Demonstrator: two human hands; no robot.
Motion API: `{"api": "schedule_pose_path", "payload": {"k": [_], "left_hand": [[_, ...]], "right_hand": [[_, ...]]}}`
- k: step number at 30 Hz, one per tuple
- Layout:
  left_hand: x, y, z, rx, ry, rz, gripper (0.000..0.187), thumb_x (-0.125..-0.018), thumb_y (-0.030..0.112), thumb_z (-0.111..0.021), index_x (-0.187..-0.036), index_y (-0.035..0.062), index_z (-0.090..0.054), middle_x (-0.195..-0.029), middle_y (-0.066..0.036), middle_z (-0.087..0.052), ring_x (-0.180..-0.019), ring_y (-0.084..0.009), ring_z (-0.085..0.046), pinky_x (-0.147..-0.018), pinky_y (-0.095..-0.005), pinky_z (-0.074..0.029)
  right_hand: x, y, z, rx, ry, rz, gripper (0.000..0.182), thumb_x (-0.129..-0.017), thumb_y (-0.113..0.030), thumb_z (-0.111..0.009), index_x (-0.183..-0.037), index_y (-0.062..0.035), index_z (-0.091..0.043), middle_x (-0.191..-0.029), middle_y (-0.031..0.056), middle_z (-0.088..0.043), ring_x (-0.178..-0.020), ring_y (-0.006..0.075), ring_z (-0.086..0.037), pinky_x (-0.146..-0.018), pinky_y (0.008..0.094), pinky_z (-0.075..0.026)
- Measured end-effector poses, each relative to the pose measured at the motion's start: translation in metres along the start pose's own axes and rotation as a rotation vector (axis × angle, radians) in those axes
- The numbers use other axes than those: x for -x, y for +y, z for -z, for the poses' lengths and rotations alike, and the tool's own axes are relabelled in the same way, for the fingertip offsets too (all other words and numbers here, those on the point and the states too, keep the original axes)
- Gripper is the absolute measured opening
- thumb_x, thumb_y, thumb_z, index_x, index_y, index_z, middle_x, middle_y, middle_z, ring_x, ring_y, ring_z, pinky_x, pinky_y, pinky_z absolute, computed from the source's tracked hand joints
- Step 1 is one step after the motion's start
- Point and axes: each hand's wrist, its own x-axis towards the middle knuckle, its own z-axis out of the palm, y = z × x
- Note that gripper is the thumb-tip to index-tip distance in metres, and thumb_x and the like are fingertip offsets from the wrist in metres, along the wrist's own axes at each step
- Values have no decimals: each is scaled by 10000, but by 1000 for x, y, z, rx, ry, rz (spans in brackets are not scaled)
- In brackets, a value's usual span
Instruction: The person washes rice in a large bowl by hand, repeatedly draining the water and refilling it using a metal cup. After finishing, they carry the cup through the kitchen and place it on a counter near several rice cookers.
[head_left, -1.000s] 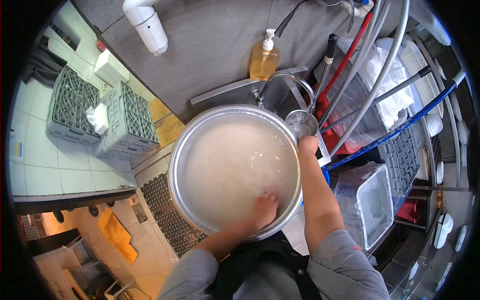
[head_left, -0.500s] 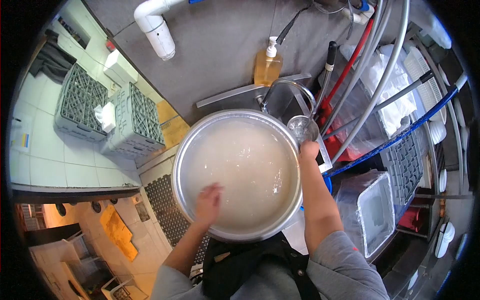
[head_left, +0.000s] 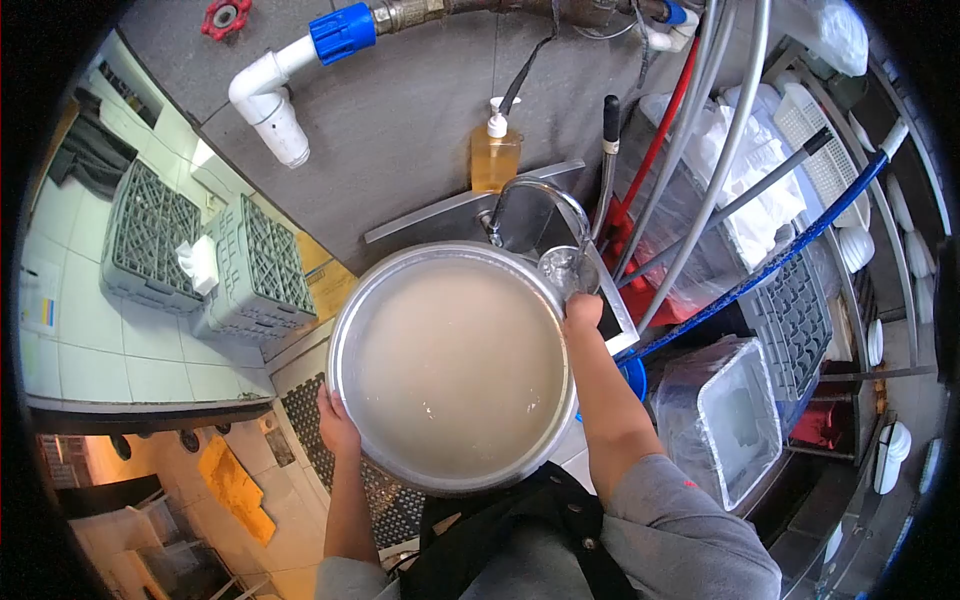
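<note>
A large round metal basin [head_left: 345,310], filled with cloudy whitish liquid, is in front of my body. My left hand [head_left: 339,425] holds the basin's left side, fingers along its outer wall. At the right rim, my right hand [head_left: 583,312] is closed on the edge of a small metal bowl [head_left: 562,268]. Water shows inside this bowl, which sits beneath the curved tap [head_left: 548,186] over the small sink. Part of the bowl is hidden behind the basin rim and my hand.
A soap pump bottle [head_left: 496,150] stands behind the sink. Grey hoses [head_left: 735,130] and a blue hose [head_left: 770,277] cross on the right, near a plastic-lined bin [head_left: 740,425]. Grey dish racks [head_left: 262,270] are at the left. A perforated mat [head_left: 312,430] lies on the floor.
My left hand has gone from over the liquid to the basin's left side. The liquid's surface looks calmer. My right hand stays on the small bowl, and the view has shifted.
</note>
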Motion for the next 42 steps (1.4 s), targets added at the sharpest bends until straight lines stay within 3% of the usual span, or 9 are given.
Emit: {"api": "schedule_pose_path", "payload": {"k": [3,4,9,13,19,28,34,38,42], "left_hand": [[3,12,8,-57,-38,82,464,-907,438,-357,-1253,140,-440,-1062,-168,-593,-935,-342,-578,-766,-407,-452],[3,14,8,-48,-28,87,463,-905,441,-362,-1244,139,-449,-1045,-168,-599,-926,-342,-580,-762,-407,-451],[3,-2,-1,-19,58,34,460,-896,452,-381,-1218,138,-478,-1002,-168,-612,-896,-345,-586,-756,-414,-449],[6,4,4,-59,29,102,457,-895,454,-387,-1214,140,-480,-1006,-170,-611,-898,-347,-584,-760,-417,-447],[9,16,9,-104,25,145,446,-892,448,-404,-1203,140,-492,-1004,-163,-613,-900,-338,-585,-755,-411,-449],[10,12,6,-162,54,137,444,-895,446,-398,-1182,125,-507,-999,-154,-615,-894,-340,-586,-747,-411,-451],[11,14,11,-121,30,120,432,-895,445,-396,-1172,133,-507,-991,-161,-614,-879,-350,-586,-735,-424,-451],[11,16,17,-60,-2,155,427,-892,442,-401,-1173,136,-504,-989,-171,-612,-870,-363,-587,-734,-431,-453],[4,3,15,1,-46,178,434,-891,425,-413,-1179,111,-496,-1010,-179,-604,-890,-368,-582,-755,-423,-454]], "right_hand": [[-2,4,-3,-92,-29,-1,289,-773,-101,-499,-1016,54,-530,-1007,235,-590,-964,343,-572,-803,358,-438],[-9,11,-14,-175,162,38,247,-769,-87,-509,-922,86,-594,-865,217,-622,-789,313,-622,-661,374,-462],[-10,17,-8,-11,-12,118,268,-761,-63,-495,-962,93,-580,-893,215,-619,-808,295,-618,-674,373,-461],[20,-13,7,-213,-15,-47,218,-760,-60,-517,-947,51,-530,-979,207,-598,-885,294,-598,-746,347,-458],[15,-7,8,-263,-137,-63,180,-759,-50,-521,-919,32,-533,-932,186,-598,-836,281,-594,-727,347,-456],[-1,4,3,-414,-69,-182,259,-770,-65,-500,-997,59,-525,-988,189,-589,-861,300,-597,-723,372,-471],[0,4,28,-634,-105,-168,276,-766,-27,-452,-1022,70,-494,-907,186,-592,-648,324,-630,-548,442,-488],[6,-5,65,-641,-163,-128,336,-833,-69,-368,-1156,27,-362,-970,179,-585,-630,325,-642,-483,420,-490],[24,-23,98,-620,-86,127,353,-808,-44,-353,-1156,7,-383,-845,173,-615,-581,279,-642,-466,374,-507]]}}
